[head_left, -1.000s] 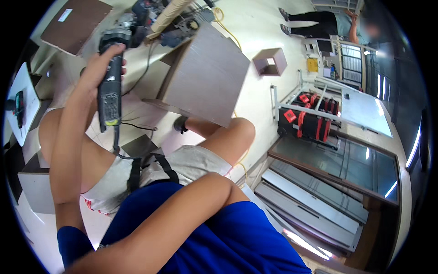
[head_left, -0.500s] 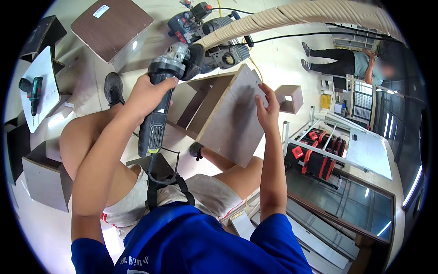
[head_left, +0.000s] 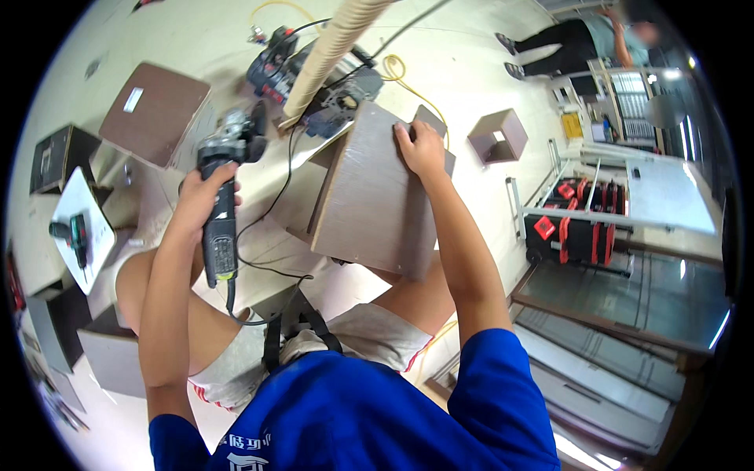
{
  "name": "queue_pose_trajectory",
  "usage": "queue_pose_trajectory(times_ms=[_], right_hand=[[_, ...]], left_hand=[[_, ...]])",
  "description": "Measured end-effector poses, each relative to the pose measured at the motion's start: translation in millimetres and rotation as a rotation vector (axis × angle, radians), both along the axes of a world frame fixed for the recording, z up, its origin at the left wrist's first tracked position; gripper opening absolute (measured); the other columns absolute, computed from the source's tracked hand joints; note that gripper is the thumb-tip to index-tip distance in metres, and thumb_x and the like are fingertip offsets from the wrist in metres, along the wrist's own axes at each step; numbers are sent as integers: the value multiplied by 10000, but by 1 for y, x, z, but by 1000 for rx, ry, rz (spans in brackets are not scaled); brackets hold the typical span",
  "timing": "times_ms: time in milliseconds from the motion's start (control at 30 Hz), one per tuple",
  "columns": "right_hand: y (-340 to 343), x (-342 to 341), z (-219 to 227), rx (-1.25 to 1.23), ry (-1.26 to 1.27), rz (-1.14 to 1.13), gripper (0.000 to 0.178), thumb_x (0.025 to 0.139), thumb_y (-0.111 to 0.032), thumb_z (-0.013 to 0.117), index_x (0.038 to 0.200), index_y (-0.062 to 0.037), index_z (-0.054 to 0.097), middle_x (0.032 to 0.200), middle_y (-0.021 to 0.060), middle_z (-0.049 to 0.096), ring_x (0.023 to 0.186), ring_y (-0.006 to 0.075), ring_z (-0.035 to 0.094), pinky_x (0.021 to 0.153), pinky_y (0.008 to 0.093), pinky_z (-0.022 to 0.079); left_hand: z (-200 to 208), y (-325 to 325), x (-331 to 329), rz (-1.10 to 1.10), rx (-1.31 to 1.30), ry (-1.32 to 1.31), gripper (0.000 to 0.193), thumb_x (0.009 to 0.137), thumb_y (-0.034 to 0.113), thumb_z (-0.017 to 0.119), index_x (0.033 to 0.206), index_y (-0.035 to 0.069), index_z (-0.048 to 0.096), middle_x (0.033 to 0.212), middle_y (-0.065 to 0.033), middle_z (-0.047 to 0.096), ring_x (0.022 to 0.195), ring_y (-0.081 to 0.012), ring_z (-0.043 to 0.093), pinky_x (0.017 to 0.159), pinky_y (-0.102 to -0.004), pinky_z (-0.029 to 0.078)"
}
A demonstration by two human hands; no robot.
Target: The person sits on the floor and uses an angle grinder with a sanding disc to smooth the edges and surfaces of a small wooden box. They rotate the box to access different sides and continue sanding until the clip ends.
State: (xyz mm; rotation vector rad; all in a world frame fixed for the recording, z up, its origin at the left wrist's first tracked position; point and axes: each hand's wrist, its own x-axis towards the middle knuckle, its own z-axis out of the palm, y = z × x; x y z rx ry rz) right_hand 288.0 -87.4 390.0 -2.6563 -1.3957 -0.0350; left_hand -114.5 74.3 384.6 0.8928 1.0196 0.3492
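My left hand (head_left: 198, 200) is wrapped round the black body of an angle grinder (head_left: 220, 250). The grinder's head and disc point away from me, to the left of an open-sided wooden box (head_left: 377, 196) and apart from it. The box stands tilted between my legs, its grey-brown panel facing up. My right hand (head_left: 422, 151) grips the far edge of this box, fingers curled over the rim and partly hidden. A black cord runs from the grinder's rear end toward my lap.
Beyond the box are an air compressor (head_left: 345, 100) and a thick beige hose (head_left: 330, 59). A brown box (head_left: 153, 118) and a drill (head_left: 77, 239) on a white board lie left. A small box (head_left: 499, 136), a metal-framed cart (head_left: 581, 216) and a standing person (head_left: 561, 49) are right.
The grinder in my left hand has moved left, away from the box. My right hand has gone from spread fingers at the panel's right edge to gripping its far edge. The view has shifted.
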Motion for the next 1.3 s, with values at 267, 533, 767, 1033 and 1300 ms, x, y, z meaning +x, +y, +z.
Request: queue_pose_trajectory(times_ms=[267, 533, 767, 1033, 1300], right_hand=[[-77, 51, 19, -118, 143, -187, 702, 953, -655, 456, 1074, 1, 675, 1066, 264, 690, 1049, 423, 642, 912, 478, 502], [-142, 50, 14, -105, 275, -401, 768, 917, -711, 469, 1140, -11, 694, 1137, 250, 689, 1097, 406, 653, 934, 475, 520], [-241, 33, 7, -34, 286, -618, 904, 920, -726, 454, 1196, 126, 572, 1045, 334, 676, 1011, 440, 678, 899, 471, 541], [-327, -31, 35, -167, 567, -773, 686, 990, -550, 501, 1174, 107, 575, 939, 278, 699, 723, 361, 724, 670, 454, 584], [-297, -114, 0, 248, -123, -181, 558, 883, -304, 636, 1346, -2, 555, 1499, 256, 424, 1402, 405, 386, 1146, 552, 305]], left_hand=[[-1, 12, -50, 35, 143, 74, 396, 903, 363, 723, 997, 6, 579, 795, -94, 657, 592, -169, 652, 508, -308, 562], [15, 8, -95, 107, 129, 80, 458, 881, 416, 727, 986, -1, 569, 782, -109, 644, 577, -196, 653, 498, -330, 572], [6, -13, -83, 44, -175, 6, 466, 880, 455, 719, 925, 6, 602, 725, -103, 633, 561, -209, 640, 529, -323, 586], [8, -42, -26, -156, -91, 46, 393, 899, 342, 724, 1020, 16, 541, 798, -116, 657, 619, -195, 665, 537, -327, 592], [28, -97, 17, -359, -44, 91, 371, 916, 305, 702, 1067, 28, 509, 841, -110, 651, 633, -187, 659, 548, -334, 585]])
